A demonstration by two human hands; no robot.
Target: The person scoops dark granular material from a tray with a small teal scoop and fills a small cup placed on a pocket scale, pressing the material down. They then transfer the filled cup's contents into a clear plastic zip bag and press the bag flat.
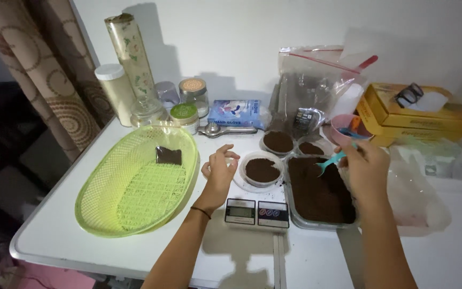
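Observation:
My right hand [367, 163] holds a teal plastic spoon [331, 160] whose bowl dips toward the dark brown powder in a clear rectangular tray [319, 192]. My left hand [219, 170] rests on the table beside a small round cup of the same powder [261, 169], fingers loosely curled and touching nothing. That cup stands on a white digital scale [256, 211]. Two more filled cups [278, 142] [311, 148] sit just behind.
A lime green mesh basket [135, 198] holding a small dark packet [168, 156] lies at left. Jars, a paper roll and a glove box [235, 113] line the wall. A zip bag [316, 85], pink cup [343, 128] and yellow tissue boxes [418, 115] stand at right.

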